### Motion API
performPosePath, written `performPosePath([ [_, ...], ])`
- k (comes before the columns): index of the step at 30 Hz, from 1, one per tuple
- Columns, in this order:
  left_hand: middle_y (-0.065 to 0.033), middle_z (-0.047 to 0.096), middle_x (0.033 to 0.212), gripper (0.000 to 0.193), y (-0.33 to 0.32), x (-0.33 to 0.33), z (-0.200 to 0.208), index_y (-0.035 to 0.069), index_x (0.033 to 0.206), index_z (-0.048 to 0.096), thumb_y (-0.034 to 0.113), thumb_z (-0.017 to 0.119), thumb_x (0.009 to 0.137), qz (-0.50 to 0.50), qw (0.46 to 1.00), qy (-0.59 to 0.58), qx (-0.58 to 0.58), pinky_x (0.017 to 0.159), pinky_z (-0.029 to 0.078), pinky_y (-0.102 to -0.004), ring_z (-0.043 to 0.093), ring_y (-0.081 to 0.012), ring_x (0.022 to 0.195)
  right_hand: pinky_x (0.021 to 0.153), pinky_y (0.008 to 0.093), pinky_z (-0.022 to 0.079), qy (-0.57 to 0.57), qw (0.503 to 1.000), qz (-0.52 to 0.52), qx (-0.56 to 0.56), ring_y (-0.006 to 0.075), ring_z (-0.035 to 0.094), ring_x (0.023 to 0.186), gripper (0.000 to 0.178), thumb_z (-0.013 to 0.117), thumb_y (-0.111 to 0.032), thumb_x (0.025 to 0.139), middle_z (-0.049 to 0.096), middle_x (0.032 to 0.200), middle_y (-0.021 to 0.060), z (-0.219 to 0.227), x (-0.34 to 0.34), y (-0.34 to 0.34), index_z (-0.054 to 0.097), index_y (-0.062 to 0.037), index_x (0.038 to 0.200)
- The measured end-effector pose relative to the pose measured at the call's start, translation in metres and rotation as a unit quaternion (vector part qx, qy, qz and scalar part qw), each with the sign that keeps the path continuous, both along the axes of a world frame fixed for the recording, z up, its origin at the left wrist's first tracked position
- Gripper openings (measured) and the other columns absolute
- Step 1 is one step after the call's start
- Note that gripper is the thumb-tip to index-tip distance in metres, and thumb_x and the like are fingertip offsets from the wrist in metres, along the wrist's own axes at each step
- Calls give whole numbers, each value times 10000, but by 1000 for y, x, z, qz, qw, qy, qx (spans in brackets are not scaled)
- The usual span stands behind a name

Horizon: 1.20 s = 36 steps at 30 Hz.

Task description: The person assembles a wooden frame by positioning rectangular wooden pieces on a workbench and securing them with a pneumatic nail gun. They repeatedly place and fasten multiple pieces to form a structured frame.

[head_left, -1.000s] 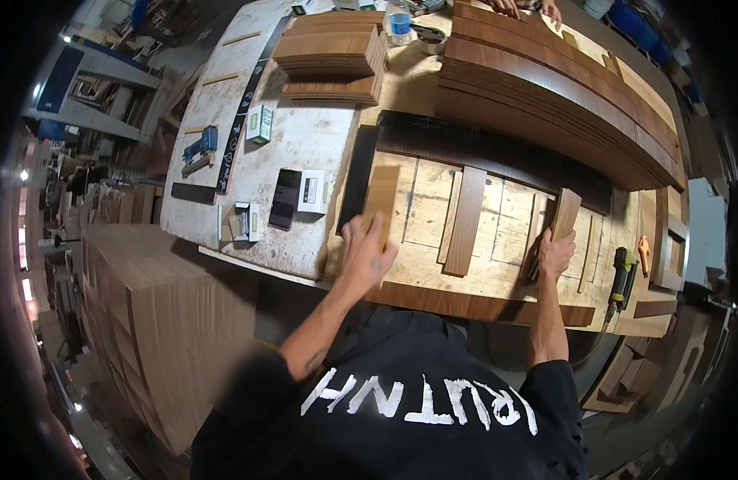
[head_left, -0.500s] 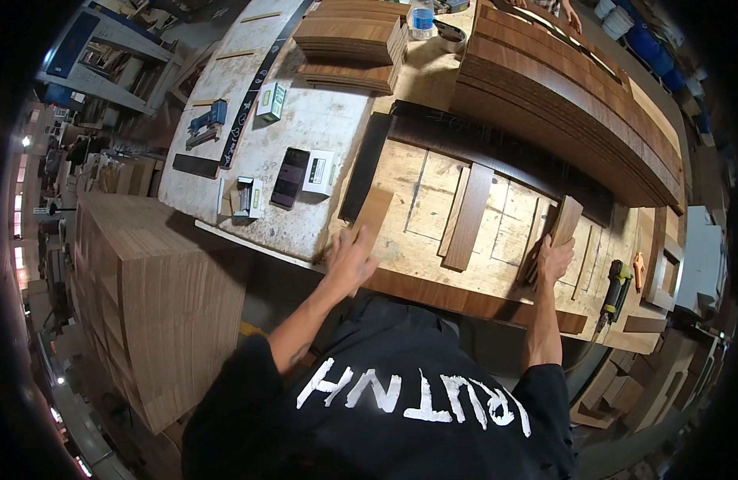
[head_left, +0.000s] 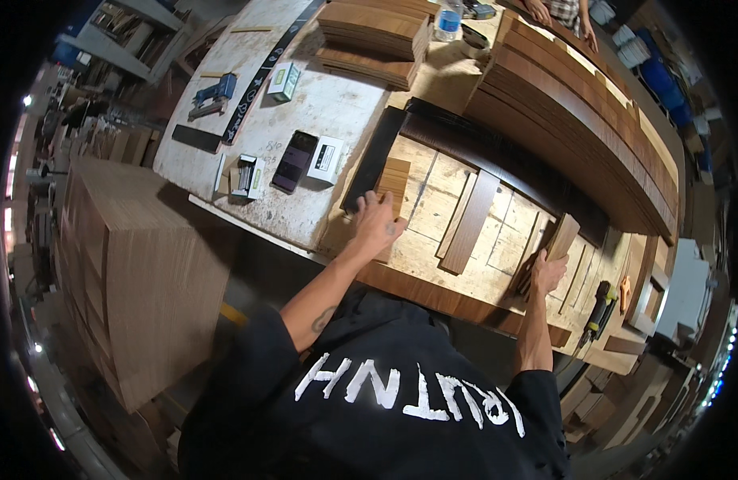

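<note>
My left hand (head_left: 375, 222) grips a short brown wooden slat (head_left: 395, 178), fingers curled over it. That slat lies along the right side of a black strip (head_left: 374, 160) on the bench. In my right hand (head_left: 550, 274) are several slats (head_left: 565, 234) bunched together, tilted; how many is hidden by the fingers. Between the hands a wooden slat (head_left: 471, 228) lies flat on the pale work board (head_left: 433, 196), with a thin strip beside it. A long dark board (head_left: 505, 172) borders the far side of the work area.
Large stacked boards (head_left: 569, 120) stand beyond the dark board. On the left lie a phone (head_left: 295, 162), small boxes (head_left: 327, 160) and a blue staple gun (head_left: 213, 98). A power driver (head_left: 599, 310) rests at right. Another person's hand (head_left: 537, 10) shows at the far edge.
My left hand has moved forward and right with its slat, which now lies straighter alongside the black strip. My right hand still holds its bunch of slats. The view has shifted slightly.
</note>
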<state>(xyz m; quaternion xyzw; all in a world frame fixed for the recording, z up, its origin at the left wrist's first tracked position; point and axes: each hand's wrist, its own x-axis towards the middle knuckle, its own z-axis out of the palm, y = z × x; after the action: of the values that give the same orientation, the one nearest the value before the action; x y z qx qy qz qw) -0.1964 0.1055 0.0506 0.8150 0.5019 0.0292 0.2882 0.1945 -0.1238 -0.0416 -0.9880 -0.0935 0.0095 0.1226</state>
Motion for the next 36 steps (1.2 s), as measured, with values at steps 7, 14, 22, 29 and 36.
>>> performPosePath([
  [7,-371,466,1408,756,-44,-59,8,-37,1511,416,351,640,902,-20,995,50,-84,1095,394,-578,436,-545,1303,1003,554,477,3,1000,3,-5,457,562,1199,836,685,-478,880,562,1304,269,-5,3,-6,362,-41,1516],
  [14,-285,596,1286,730,-51,-111,82,-45,1408,548,363,725,829,-51,979,130,-148,1029,467,-478,567,-457,1152,976,535,496,-39,999,4,-23,450,584,1156,813,678,-485,878,579,1234,273,-8,1,-6,383,-40,1492],
  [22,-269,534,1332,634,7,-1,-12,-68,1367,517,273,674,857,9,998,-38,46,1030,421,-526,493,-433,1190,998,546,476,-12,1000,9,-10,457,569,1164,827,697,-458,870,576,1245,280,-1,-1,-2,371,-29,1497],
  [29,-290,110,1662,733,8,18,-88,-37,1544,327,335,591,969,60,989,81,104,1188,172,-621,174,-446,1510,999,539,477,-15,1000,-1,-24,453,577,1163,801,682,-455,876,581,1239,273,-2,-2,-1,396,-16,1481],
  [36,-237,22,1707,755,18,14,-122,42,1634,175,405,465,1038,20,983,94,157,1220,-18,-644,9,-394,1578,990,530,485,-23,999,-11,-21,443,585,1148,800,682,-453,873,584,1229,264,-3,-3,-2,397,-25,1486],
])
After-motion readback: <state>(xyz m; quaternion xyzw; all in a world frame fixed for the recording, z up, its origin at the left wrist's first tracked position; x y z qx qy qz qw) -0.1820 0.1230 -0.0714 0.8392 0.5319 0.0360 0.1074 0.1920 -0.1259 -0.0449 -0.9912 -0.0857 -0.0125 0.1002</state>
